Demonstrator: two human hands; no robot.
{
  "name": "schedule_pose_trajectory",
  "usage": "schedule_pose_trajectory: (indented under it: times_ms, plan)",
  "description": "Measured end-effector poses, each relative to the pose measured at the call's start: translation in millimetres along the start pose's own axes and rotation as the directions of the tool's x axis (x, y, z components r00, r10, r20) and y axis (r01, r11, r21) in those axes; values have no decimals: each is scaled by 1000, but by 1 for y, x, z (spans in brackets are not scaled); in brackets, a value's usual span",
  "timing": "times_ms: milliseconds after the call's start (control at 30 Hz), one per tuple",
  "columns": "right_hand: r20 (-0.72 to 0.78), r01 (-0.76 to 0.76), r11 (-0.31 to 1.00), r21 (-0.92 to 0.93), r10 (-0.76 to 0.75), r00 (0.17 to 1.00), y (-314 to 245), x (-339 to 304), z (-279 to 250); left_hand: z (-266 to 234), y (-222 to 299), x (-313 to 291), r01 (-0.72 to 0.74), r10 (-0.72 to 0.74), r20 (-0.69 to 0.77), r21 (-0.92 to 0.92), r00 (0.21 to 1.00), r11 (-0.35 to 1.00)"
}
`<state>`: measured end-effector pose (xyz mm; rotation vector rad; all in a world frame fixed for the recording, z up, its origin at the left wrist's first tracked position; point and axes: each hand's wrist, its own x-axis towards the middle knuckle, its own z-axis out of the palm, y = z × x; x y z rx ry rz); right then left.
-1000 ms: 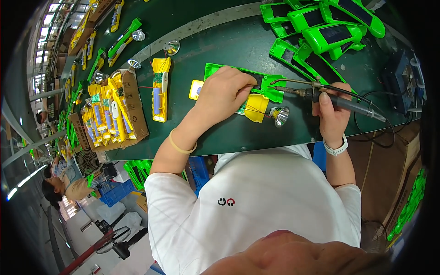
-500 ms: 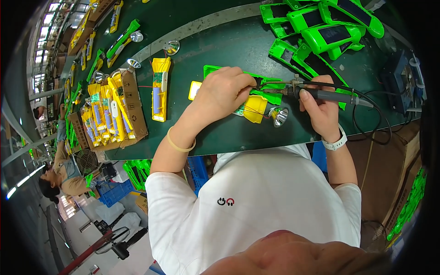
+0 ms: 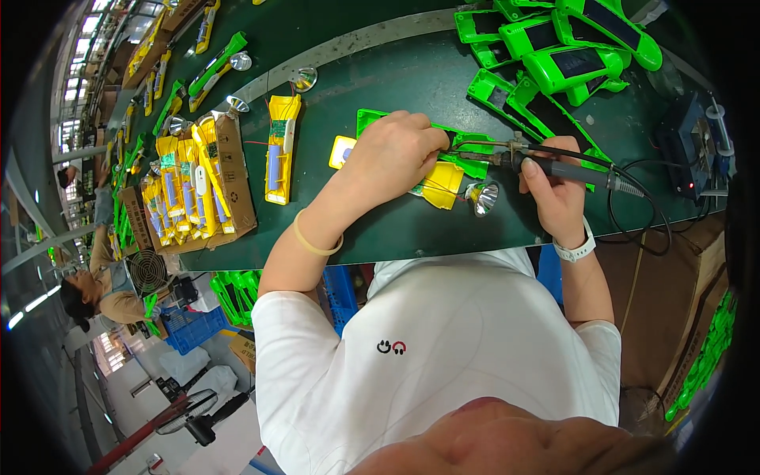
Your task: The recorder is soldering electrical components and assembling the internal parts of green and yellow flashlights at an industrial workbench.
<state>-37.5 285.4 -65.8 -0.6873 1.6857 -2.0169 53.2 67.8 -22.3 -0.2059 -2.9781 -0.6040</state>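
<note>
My right hand (image 3: 554, 186) grips the black handle of a soldering iron (image 3: 574, 168), with a thin metal feed tube along its top. The iron's tip points left, close to the fingertips of my left hand (image 3: 400, 154). Those fingers are pinched together; what they hold is hidden. Beneath them lies a green plastic casing (image 3: 372, 120), partly covered by the hand. Just in front of the casing sits a yellow lamp body (image 3: 440, 188), with a silver reflector cup (image 3: 483, 198) at its right end. A yellow and white end piece (image 3: 342, 150) shows left of my wrist.
Green casings with dark panels (image 3: 574, 62) are heaped at the back right. The soldering station (image 3: 687, 146) stands at the right, its cable looping over the table edge. At left are a yellow lamp body (image 3: 279, 150) and a cardboard box (image 3: 237, 170) of similar ones. A co-worker sits far left.
The whole view has shifted slightly. My hands, the soldering iron and the casing stay in nearly the same places relative to each other.
</note>
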Motion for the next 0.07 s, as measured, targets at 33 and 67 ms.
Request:
schedule_pose_trajectory:
  times_ms: [33, 67]
  plan:
    - [18, 9, 1000, -17, -9, 1000, 2, 1, 0, 0, 1, 0, 1, -1, 1, 3, 1000, 1000]
    - [18, 10, 1000, -17, -10, 1000, 1, 0, 0, -1, 1, 1, 1, -1, 2, 6, 1000, 1000]
